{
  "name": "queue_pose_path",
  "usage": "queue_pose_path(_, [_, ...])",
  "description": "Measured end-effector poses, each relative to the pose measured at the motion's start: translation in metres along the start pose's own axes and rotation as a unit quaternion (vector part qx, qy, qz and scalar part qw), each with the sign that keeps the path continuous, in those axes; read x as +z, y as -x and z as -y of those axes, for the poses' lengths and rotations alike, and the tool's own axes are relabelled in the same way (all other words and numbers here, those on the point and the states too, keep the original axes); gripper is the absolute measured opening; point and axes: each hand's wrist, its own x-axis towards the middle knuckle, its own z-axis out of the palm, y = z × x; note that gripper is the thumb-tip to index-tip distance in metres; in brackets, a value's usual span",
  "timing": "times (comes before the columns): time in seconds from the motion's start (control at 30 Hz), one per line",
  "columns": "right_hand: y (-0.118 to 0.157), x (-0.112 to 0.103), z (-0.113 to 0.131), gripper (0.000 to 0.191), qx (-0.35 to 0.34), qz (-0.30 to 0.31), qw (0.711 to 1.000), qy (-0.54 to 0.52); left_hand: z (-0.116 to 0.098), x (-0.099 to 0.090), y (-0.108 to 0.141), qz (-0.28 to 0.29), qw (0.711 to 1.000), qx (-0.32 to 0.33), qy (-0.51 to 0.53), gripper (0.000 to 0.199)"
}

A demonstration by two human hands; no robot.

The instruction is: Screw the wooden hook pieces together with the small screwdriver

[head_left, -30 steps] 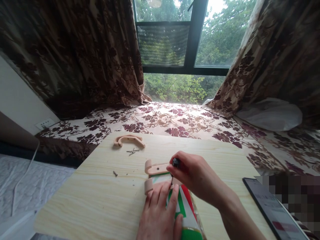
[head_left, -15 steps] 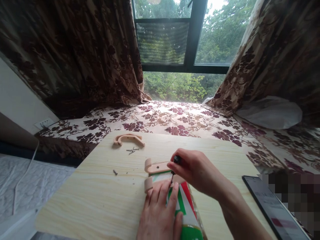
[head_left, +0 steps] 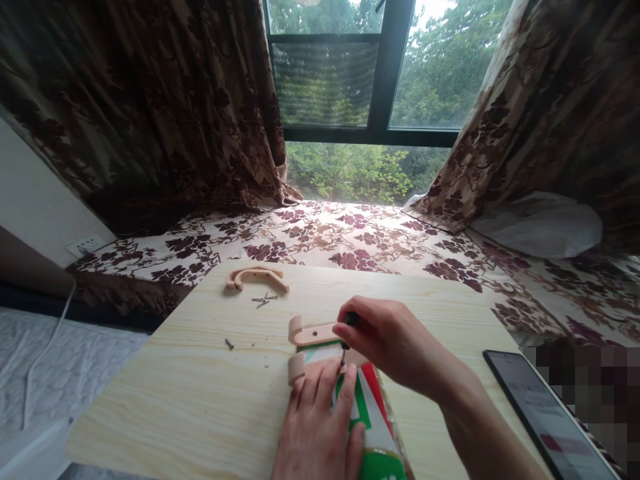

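Against the frame of half a second earlier, hardly anything had moved: the handle of our screwdriver (head_left: 351, 319) had shifted a touch leftward, and our left hand (head_left: 315, 420) had stayed put. Our right hand (head_left: 385, 333) pinched that dark handle between thumb and fingers, with the shank slanting down to the nearer wooden hook (head_left: 296, 369); what its tip met was too small to tell. Just below this grip and to its left, our left hand lay palm down, fingers laid flat over the nearer wooden hook and the packet (head_left: 384, 467) beneath, curled around nothing. We judged that it pressed there to keep the wood from turning, while the packet served as a rest. The farther hook (head_left: 315, 333) lay alongside, its right end hidden by the right hand. Beyond the grip and to its left, two curved pieces (head_left: 274, 277) lay together, with loose screws (head_left: 264, 300) near them and a lone screw (head_left: 229, 344) closer to us, perhaps set there to be within reach yet out of our way. The packet bore green, white and red shapes, but we could read no brand. Right of the grip lay a phone (head_left: 530, 400), its on-screen writing too blurred to read.
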Motion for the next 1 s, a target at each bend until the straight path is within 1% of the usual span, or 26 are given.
queue_pose_path(0.1, [0.0,0.001,0.001,0.016,0.016,-0.009,1.0,0.009,0.0,0.0,0.0,-0.002,1.0,-0.008,0.014,0.046])
queue_pose_path(0.17, [0.0,-0.001,0.003,0.014,0.014,-0.004,1.0,0.023,0.0,0.0,0.0,-0.006,1.0,-0.013,0.026,0.044])
queue_pose_path(0.27, [0.002,-0.008,0.007,0.005,-0.015,0.016,1.0,0.022,0.0,0.001,0.0,-0.012,0.999,-0.019,0.031,0.042])
queue_pose_path(0.37, [0.003,-0.013,0.008,0.007,-0.046,0.035,0.998,-0.006,0.001,0.0,0.0,-0.014,0.999,-0.028,0.031,0.041])
queue_pose_path(0.43, [0.004,-0.012,0.006,0.008,-0.048,0.033,0.998,-0.016,0.001,0.0,0.001,-0.007,0.999,-0.031,0.036,0.041])
queue_pose_path(0.57, [0.004,-0.008,0.001,0.014,-0.017,0.004,1.0,-0.009,0.0,0.0,0.005,0.022,0.998,-0.031,0.05,0.045])
queue_pose_path(0.63, [0.004,-0.007,0.003,0.016,-0.007,0.004,1.0,0.002,0.0,0.001,0.007,0.039,0.997,-0.035,0.059,0.048])
queue_pose_path(0.73, [0.004,-0.011,0.009,0.01,-0.019,0.023,0.999,0.022,0.0,0.0,0.008,0.06,0.995,-0.044,0.07,0.049])
queue_pose_path(0.87, [0.003,-0.016,0.011,0.01,-0.055,0.042,0.997,0.025,-0.001,-0.001,0.006,0.053,0.994,-0.049,0.077,0.047])
queue_pose_path(0.93, [0.003,-0.015,0.009,0.009,-0.055,0.038,0.997,0.026,-0.002,-0.001,0.006,0.058,0.994,-0.05,0.076,0.047])
queue_pose_path(1.0, [0.002,-0.013,0.005,0.009,-0.041,0.025,0.998,0.032,-0.002,0.0,0.007,0.075,0.993,-0.049,0.075,0.05])
